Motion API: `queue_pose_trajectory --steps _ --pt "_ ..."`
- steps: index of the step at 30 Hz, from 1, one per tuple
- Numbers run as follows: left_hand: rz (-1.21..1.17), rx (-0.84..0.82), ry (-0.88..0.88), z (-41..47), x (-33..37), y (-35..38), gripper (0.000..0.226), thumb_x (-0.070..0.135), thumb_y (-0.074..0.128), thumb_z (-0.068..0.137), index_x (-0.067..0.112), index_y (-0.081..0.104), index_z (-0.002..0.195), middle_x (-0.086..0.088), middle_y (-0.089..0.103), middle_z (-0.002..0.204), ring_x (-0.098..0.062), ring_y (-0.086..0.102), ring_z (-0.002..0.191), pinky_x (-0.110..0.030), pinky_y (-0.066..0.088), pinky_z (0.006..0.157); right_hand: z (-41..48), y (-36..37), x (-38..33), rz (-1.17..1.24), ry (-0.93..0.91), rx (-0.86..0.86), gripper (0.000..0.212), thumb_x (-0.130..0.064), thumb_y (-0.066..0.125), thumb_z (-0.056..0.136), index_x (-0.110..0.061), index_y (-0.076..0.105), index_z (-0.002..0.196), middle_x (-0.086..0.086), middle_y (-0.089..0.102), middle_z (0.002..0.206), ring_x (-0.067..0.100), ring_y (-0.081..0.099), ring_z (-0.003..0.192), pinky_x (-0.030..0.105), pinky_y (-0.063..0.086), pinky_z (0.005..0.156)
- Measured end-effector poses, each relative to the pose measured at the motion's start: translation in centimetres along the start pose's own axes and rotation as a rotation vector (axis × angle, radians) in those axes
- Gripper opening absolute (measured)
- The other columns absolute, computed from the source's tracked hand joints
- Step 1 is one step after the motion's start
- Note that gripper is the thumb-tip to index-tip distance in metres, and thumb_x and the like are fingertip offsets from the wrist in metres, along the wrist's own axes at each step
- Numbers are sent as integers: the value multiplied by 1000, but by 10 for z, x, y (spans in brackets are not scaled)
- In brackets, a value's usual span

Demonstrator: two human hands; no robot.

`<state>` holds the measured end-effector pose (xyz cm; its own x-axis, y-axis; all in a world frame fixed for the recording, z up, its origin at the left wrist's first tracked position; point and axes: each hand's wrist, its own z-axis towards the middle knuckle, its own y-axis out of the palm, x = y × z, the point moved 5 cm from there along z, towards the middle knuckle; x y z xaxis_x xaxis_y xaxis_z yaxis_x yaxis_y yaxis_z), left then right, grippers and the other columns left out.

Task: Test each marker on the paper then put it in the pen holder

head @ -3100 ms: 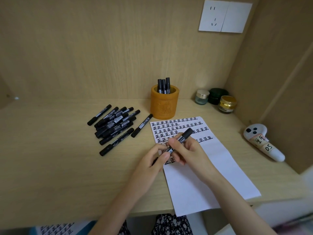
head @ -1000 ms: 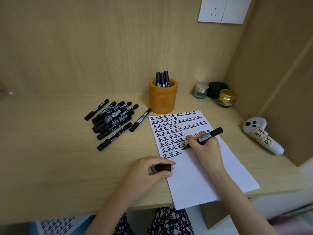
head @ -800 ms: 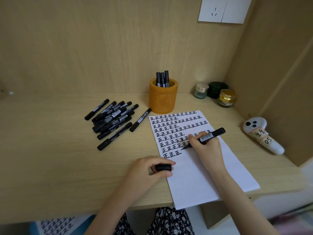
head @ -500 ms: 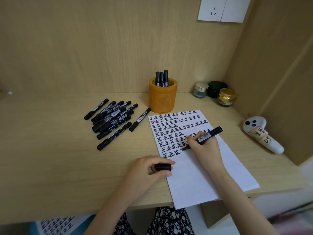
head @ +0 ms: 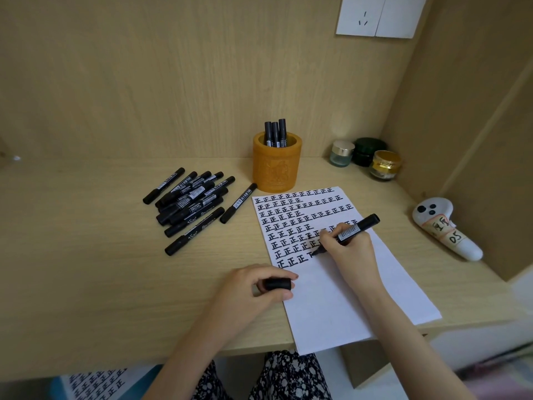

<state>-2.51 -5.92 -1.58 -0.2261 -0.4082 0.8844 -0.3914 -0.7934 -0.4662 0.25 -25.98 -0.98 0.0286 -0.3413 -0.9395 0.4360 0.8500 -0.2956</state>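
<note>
My right hand [head: 350,254] grips an uncapped black marker [head: 356,228] with its tip touching the white paper [head: 340,295], at the end of the lowest row of black characters. My left hand [head: 253,287] holds the marker's black cap [head: 277,284] between thumb and fingers, resting at the paper's left edge. The orange pen holder [head: 277,168] stands behind the paper with three black markers upright in it. A pile of several capped black markers [head: 191,204] lies on the desk to the left of the paper.
Three small jars [head: 364,157] stand in the back right corner. A white controller with a label [head: 445,228] lies by the right wall. The paper's near end hangs over the desk's front edge. A wall socket [head: 377,15] sits high on the back panel.
The marker was uncapped about three seconds ago and the cap went to my left hand. Since then my right hand has been writing, and a new stroke has appeared after the last character.
</note>
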Motion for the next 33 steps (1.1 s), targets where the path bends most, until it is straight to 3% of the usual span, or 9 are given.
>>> queue_pose_trajectory --steps 8,10,14,22,27,33 --pt "10 3 8 1 -1 0 28 31 72 78 50 66 99 26 69 95 -9 62 94 -34 50 91 1 -1 2 11 8 9 30 -8 64 84 4 47 62 1 40 51 8 30 47 17 25 43" --pt "9 4 10 1 -1 0 29 30 72 78 50 66 98 26 69 95 -8 62 93 -34 50 91 1 -1 3 32 17 11 29 -8 65 84 -3 49 60 -4 41 48 6 32 45 16 26 43" --pt "-5 8 6 1 -1 0 27 29 72 78 47 68 98 25 69 95 -4 62 93 -33 50 92 1 2 4 45 2 -26 32 -15 68 85 8 54 67 3 49 56 9 40 52 18 32 49" --pt "-4 4 1 1 0 0 26 28 72 78 45 68 99 26 69 95 -1 62 93 -31 50 93 1 3 4 43 -7 -39 30 -12 67 85 5 52 65 3 47 56 13 41 54 22 32 50" --pt "9 6 1 0 -1 0 26 30 71 78 45 68 100 27 68 96 -2 61 93 -32 50 92 0 2 3 26 0 -33 28 -7 66 83 -9 51 59 -1 46 54 11 39 53 18 31 49" --pt "6 4 0 1 -1 0 26 30 71 78 46 68 99 27 68 95 -1 61 94 -31 50 92 0 0 2 51 2 -23 27 -7 65 84 -6 51 61 0 44 55 12 37 54 20 30 49"
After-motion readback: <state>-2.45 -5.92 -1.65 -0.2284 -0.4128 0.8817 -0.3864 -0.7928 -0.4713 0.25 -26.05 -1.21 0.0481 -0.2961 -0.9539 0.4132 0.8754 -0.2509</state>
